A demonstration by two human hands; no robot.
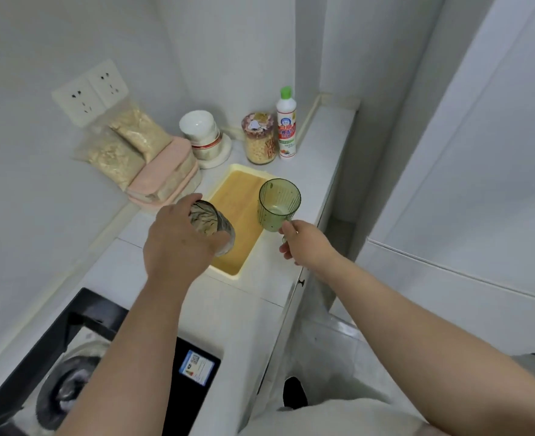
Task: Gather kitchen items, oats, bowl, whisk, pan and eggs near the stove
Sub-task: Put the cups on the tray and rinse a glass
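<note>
My left hand (pixel 178 237) grips a clear patterned glass (pixel 215 226), tilted above the near end of a yellow-rimmed wooden board (pixel 237 199). My right hand (pixel 303 243) pinches the handle of a green translucent cup (pixel 279 204), held upright over the board's right edge. Two clear bags of oats (pixel 124 143) lean against the wall at the back left. A stack of white bowls (pixel 201 132) stands behind the board. The black stove (pixel 80 357) lies at the lower left, under my left forearm.
Pink-lidded containers (pixel 165 174) sit beside the oats. A jar of yellow grains (pixel 259 138) and a white bottle with a green cap (pixel 287 124) stand at the back. Wall sockets (pixel 91 92) are above the oats. The counter edge (pixel 291 297) drops to the floor on the right.
</note>
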